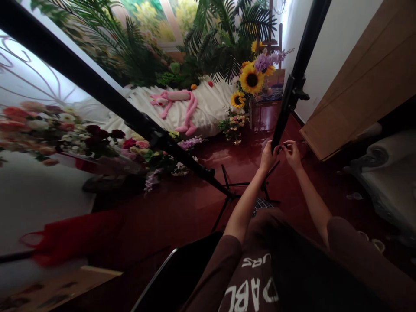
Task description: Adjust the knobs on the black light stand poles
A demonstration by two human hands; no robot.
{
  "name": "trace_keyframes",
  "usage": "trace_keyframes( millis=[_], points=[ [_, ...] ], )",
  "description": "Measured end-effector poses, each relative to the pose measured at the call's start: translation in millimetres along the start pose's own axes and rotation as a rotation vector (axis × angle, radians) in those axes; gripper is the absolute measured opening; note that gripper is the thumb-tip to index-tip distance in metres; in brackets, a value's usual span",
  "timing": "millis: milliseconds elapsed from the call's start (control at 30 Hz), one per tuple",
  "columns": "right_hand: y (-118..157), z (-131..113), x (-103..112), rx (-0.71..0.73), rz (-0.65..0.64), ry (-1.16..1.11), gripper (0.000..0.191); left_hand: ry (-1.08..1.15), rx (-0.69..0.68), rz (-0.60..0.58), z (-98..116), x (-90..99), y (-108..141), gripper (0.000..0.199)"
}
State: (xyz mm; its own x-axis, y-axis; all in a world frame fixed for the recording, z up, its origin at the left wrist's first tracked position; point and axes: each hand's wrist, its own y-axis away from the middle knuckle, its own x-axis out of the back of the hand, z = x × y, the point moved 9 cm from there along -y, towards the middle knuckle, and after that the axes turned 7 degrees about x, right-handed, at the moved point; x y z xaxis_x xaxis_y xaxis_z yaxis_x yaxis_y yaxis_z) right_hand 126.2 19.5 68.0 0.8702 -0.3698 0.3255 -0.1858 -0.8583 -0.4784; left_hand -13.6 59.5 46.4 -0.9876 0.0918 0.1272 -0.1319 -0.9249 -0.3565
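Black stands, two: the gripped stand (290, 89); left of it, the second stand (152, 132), whose pole crosses in front of white cloth (212, 104). Hands, two: left hand (267, 157) wraps the gripped stand; right hand (291, 154) is just beside it, fingertips narrowed, hold unclear. Beyond, leftward: pink plush toy (180, 96), one. Rightward: brown board (360, 82).

Ahead of you, Pink Panther plush (180, 95) lying on rumpled white cloth (212, 109); palm fronds (258, 21) behind; sunflowers (251, 81) at the cloth's right; to your left, red bag (69, 236); to your right, brown panel (360, 82)
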Motion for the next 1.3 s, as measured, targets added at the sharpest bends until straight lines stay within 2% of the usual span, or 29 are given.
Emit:
trace_keyframes(
  millis=[133,233,333,433,500,600,700,800,867,933,1000,1033,1067,1100,1167,1200,1233,1267,1300],
  points=[
    [-6,28,-11,-0.336,-0.008,-0.369,0.048,-0.01,-0.007,0.016,-1,1.1,0,0.03],
    [-6,37,-16,-0.537,0.033,-0.49,0.048,-0.009,0.01,0.02,-4,0.8,-1,0.031],
    [-5,41,-21,-0.679,0.061,-0.576,0.034,-0.003,0.006,0.028,-5,0.7,-2,0.031],
    [0,37,-39,-0.809,-0.048,-0.815,0.005,0.013,-0.007,0.021,-4,-0.2,-1,0.031],
    [1,32,-47,-0.851,-0.093,-0.961,0.018,0.021,0.0,0.011,-5,-1.1,-1,0.031],
    [3,30,-48,-0.881,-0.023,-1.039,0.03,0.023,0.018,0.006,-5,-1.1,-2,0.033],
    [6,30,-49,-0.885,0.076,-1.041,0.033,0.024,0.038,0.01,-3,0.1,-2,0.036],
    [6,29,-49,-0.876,0.117,-1.037,0.029,0.047,0.088,-0.009,-6,1.7,5,0.044],
    [5,29,-48,-0.871,0.12,-1.023,0.026,0.078,0.156,-0.022,-17,6.1,20,0.047],
    [5,30,-47,-0.86,0.118,-0.99,0.021,0.079,0.262,-0.013,-40,16.9,44,0.045],
    [7,32,-43,-0.827,0.157,-0.924,0.014,0.019,0.406,0.017,-71,36.1,76,0.041],
    [11,35,-39,-0.801,0.217,-0.867,0.011,-0.009,0.486,0.048,-87,49.8,93,0.038],
    [17,38,-34,-0.771,0.297,-0.796,0.008,-0.037,0.581,0.094,-104,66.7,110,0.035],
    [26,40,-29,-0.742,0.377,-0.719,0.007,-0.086,0.687,0.208,-119,91.4,128,0.033],
    [51,42,-29,-0.713,0.461,-0.58,0.008,-0.232,0.878,0.613,-133,158.0,166,0.031],
    [65,43,-36,-0.726,0.426,-0.543,0.01,-0.287,0.917,0.839,-129,190.7,184,0.031],
    [80,44,-48,-0.757,0.351,-0.523,0.013,-0.31,0.911,1.042,-120,219.3,197,0.031],
    [95,45,-60,-0.791,0.28,-0.513,0.014,-0.293,0.844,1.193,-107,243.6,202,0.032],
    [109,45,-71,-0.818,0.208,-0.509,0.014,-0.255,0.744,1.285,-94,264.7,202,0.033]
  ],
)
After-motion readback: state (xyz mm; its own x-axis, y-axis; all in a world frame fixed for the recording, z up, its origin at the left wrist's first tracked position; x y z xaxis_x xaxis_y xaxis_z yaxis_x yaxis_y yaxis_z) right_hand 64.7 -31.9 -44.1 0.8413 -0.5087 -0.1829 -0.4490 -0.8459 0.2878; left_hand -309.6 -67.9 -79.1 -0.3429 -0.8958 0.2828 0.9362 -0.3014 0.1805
